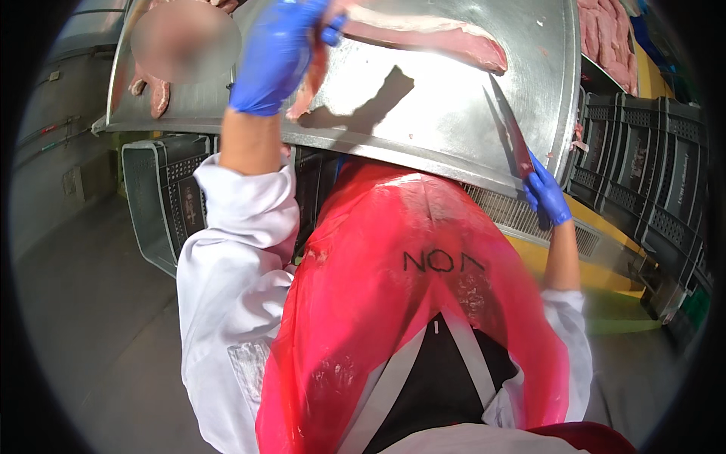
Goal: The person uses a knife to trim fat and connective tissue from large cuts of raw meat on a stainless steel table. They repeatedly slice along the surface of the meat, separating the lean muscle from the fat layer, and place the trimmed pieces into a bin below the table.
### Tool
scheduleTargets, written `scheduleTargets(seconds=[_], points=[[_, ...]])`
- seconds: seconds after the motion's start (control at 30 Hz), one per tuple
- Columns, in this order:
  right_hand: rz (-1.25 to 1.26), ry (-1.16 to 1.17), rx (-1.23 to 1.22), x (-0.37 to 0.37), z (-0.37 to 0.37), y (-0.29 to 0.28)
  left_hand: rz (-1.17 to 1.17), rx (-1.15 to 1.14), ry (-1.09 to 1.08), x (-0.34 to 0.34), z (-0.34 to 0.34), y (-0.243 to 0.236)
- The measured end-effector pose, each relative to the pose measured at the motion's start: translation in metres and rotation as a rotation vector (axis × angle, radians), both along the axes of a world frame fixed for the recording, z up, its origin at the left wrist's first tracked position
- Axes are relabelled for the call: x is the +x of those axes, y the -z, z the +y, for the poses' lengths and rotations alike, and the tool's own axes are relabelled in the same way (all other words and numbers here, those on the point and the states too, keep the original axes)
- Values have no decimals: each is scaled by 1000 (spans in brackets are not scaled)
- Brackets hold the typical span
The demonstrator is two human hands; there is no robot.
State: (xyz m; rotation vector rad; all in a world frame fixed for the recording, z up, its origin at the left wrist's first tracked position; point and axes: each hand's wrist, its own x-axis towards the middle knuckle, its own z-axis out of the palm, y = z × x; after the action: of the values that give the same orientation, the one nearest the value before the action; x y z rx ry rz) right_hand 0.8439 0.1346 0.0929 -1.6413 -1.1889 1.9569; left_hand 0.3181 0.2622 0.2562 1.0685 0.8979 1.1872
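Observation:
My left hand (276, 60), in a blue glove and slightly blurred, is over the far middle of the steel table with its fingers closed on a strip of raw meat (308, 83). That strip hangs beside the palm, and its upper part is hidden by the hand. A long pale-pink cut of meat (431, 45) with a white fat edge stretches to the right from my fingers. By the table's near right edge, my right hand (547, 195), also blue-gloved, is closed around a knife (512, 129). Its blade points away from me, the tip just below the cut's right end.
The steel table (469, 129) has a raised rim. More meat (159, 98) lies at its far left, partly behind a blurred patch. Long meat pieces (609, 38) fill a container at far right. Grey plastic crates (635, 163) stand at right; another crate (155, 200) is below the table's left side.

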Motion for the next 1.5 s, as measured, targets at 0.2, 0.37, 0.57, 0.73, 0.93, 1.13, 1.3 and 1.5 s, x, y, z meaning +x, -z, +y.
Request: scheduleTargets(seconds=[0.2, 0.37, 0.57, 0.73, 0.93, 1.13, 1.3, 1.5], points=[[347, 276, 67, -10, -4, 17, -290, 152, -551, -45, -56, -35], [251, 266, 108, -43, 12, 18, 524, -40, -579, -192, -124, 128], [-129, -304, 576, -162, 46, 11, 1339, 153, -277, -63, -117, 220], [-161, -516, 616, -253, 57, 33, 1549, 77, -253, -17, -59, 252], [-371, -525, 700, -295, 113, 50, -128, -978, 90, -77, -72, 251], [-271, -699, 815, -320, 87, 22, -166, -1075, -140, -90, -80, 248], [-431, -741, 769, -396, 98, 66, 353, -668, 82, -64, -83, 236], [-563, -775, 781, -383, 93, 65, 959, -250, 93, -133, -67, 255]])
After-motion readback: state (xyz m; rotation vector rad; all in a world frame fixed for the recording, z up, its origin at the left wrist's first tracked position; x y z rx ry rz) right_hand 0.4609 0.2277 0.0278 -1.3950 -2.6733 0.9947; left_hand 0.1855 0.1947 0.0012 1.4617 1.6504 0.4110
